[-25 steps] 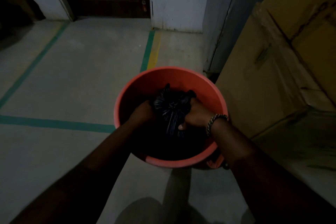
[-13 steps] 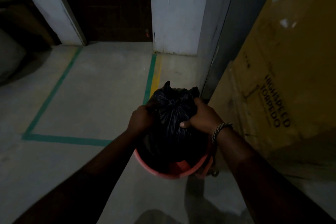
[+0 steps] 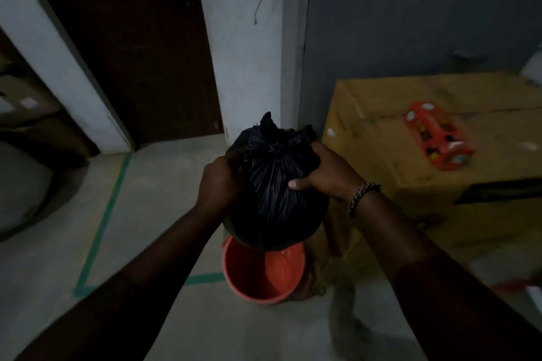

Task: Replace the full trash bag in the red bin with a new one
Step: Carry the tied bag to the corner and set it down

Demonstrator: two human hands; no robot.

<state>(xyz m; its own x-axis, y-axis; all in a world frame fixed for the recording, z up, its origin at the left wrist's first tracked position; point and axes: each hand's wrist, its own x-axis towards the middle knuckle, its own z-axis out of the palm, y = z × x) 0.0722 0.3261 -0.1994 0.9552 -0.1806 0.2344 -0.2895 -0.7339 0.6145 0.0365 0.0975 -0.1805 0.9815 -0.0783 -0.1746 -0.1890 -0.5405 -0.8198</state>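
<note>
Concrete floor (image 3: 158, 208); red bin (image 3: 249, 272); left hand (image 3: 218, 182), right hand (image 3: 327, 174) grips clutching crinkled, probably plastic, black bag (image 3: 275, 193).

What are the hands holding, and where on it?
The black trash bag: left hand and right hand grip its upper sides, just below the knotted top.

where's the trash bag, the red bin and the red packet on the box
trash bag (image 3: 275, 199): head view, bulging front below the knot
red bin (image 3: 281, 272): head view, lit inner wall
red packet (image 3: 437, 135): head view, middle of its top

red bin (image 3: 249, 275) far rim behind bag (image 3: 275, 193), red packet (image 3: 437, 135) blurred
</note>
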